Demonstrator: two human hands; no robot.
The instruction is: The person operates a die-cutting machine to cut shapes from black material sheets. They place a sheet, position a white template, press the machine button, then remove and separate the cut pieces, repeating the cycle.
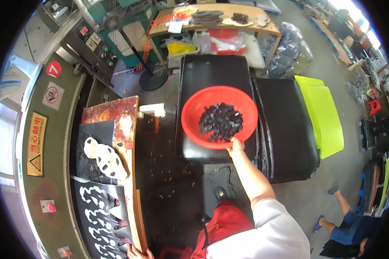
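Note:
My right hand (236, 147) is closed on the near rim of a round red plastic basin (190, 113). Small black cut pieces (221, 122) lie heaped in the basin, which is over a stack of black sheets (212, 71). At the lower edge, my left hand (139, 253) rests on the edge of a wooden board (136, 216), fingers apart and partly cut off by the frame. On the machine's bed by that board lies a white sole-shaped piece (106, 159) with dark holes. Nearer me is a black sheet (84, 220) with curved cut-outs.
The green machine (52, 142) with red buttons stands at left. A black floor fan (153, 77) stands ahead, before a wooden table (207, 13). More black sheets (285, 125) and lime-green sheets (326, 116) lie at right. Another person (348, 226) is at lower right.

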